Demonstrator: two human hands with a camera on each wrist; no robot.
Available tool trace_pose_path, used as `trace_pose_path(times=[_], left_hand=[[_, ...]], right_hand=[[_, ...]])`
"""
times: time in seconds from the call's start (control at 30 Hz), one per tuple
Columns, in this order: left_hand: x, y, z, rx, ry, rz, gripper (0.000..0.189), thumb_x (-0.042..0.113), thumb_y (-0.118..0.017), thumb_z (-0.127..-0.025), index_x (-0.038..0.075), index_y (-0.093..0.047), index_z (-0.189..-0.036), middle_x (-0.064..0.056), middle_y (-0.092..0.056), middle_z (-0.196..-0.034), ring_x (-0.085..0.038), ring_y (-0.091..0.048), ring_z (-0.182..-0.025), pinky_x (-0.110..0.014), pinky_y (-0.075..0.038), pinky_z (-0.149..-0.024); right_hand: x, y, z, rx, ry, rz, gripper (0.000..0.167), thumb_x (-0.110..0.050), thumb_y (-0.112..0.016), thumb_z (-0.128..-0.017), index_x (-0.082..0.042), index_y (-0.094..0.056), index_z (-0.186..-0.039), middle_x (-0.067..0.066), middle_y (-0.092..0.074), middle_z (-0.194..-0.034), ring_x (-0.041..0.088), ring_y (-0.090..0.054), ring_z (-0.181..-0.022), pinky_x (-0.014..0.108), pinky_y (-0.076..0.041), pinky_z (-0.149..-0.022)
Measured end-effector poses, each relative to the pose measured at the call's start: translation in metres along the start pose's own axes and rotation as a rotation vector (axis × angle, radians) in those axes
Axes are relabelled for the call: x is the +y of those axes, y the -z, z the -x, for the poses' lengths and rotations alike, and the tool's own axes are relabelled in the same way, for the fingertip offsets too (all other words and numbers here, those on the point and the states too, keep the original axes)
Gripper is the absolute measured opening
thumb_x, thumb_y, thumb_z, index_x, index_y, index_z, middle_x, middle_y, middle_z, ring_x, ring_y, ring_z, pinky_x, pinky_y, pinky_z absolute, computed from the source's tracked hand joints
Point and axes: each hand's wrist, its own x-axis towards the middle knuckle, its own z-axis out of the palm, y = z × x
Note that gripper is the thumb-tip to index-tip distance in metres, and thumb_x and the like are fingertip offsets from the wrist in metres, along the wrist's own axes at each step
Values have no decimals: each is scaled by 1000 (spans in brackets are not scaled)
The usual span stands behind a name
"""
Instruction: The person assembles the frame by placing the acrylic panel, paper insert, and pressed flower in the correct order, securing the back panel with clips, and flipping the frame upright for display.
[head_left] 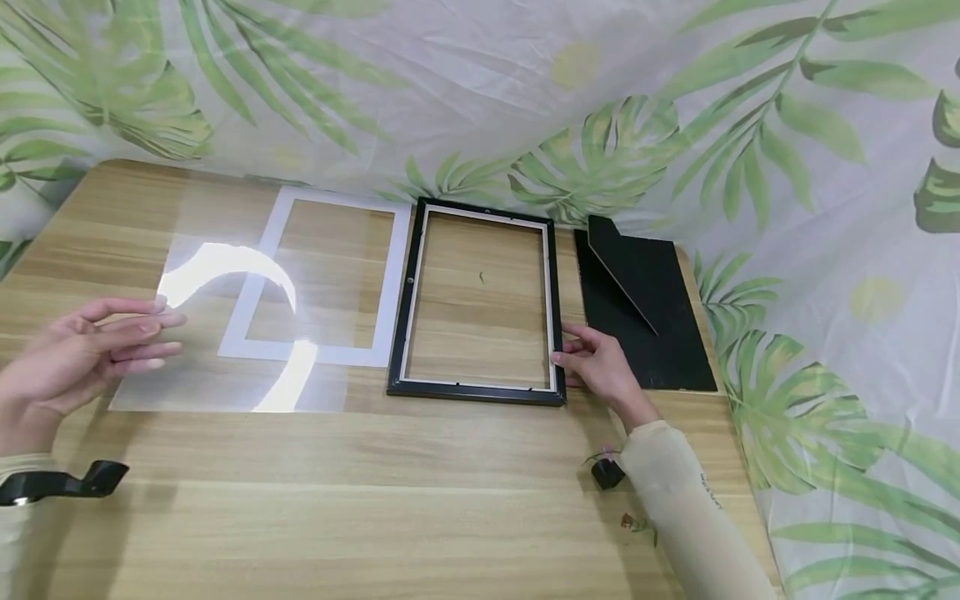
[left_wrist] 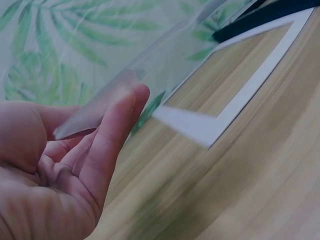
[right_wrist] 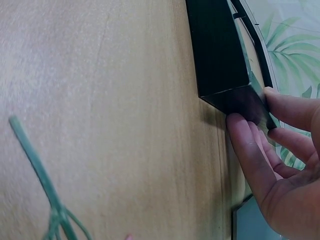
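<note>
In the head view my left hand (head_left: 90, 354) pinches the left edge of a clear, glossy sheet (head_left: 198, 367) between thumb and fingers. The same sheet (left_wrist: 97, 106) appears tilted in the left wrist view. Partly behind it lies a white rectangular mat (head_left: 392, 275) with a cut-out middle. Beside the mat is a black picture frame (head_left: 480, 397) with a white inner edge and no backing in it. My right hand (head_left: 600, 362) grips the frame's right side, thumb on top; in the right wrist view the fingers (right_wrist: 247, 147) touch its outer side.
A black backing board (head_left: 667, 362) with a stand flap (head_left: 630, 271) lies right of the frame. Nearer the front are a small black object (head_left: 607, 473) and a dried flower sprig (head_left: 633, 522). A patterned leaf cloth (head_left: 480, 83) hangs behind the wooden table (head_left: 360, 517).
</note>
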Motion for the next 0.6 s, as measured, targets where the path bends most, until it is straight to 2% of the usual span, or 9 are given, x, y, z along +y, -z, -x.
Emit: trace_pose_path(times=[0.07,0.43,0.6], left_hand=[[-5,-10,-3,-5,-9,4,47,-21,-25,-102,-5,-60,-128,-22,-66,-123,-39,-69,-101,-40,-58,-79],[-31,-63,-30,101,10,28,39,-17,-35,-102,-2,-65,-122,-20,-70,-116,-36,-71,-94,-39,-59,-77],[-45,-82,-44,110,18,32,36,-18,-39,-101,-1,-65,-119,-19,-71,-113,-36,-72,-91,-40,-58,-79]], right_hand=[[-1,0,0,0,-2,-3,59,-8,-75,-92,-16,-54,-146,16,-59,-115,23,-64,-90,38,-61,-72],[-2,2,-3,-3,7,-15,60,-7,-75,-91,-17,-54,-147,15,-60,-115,22,-64,-89,39,-61,-72],[-1,1,-2,-9,-4,-40,61,-8,-75,-92,-18,-53,-148,15,-59,-117,22,-63,-90,40,-61,-74]])
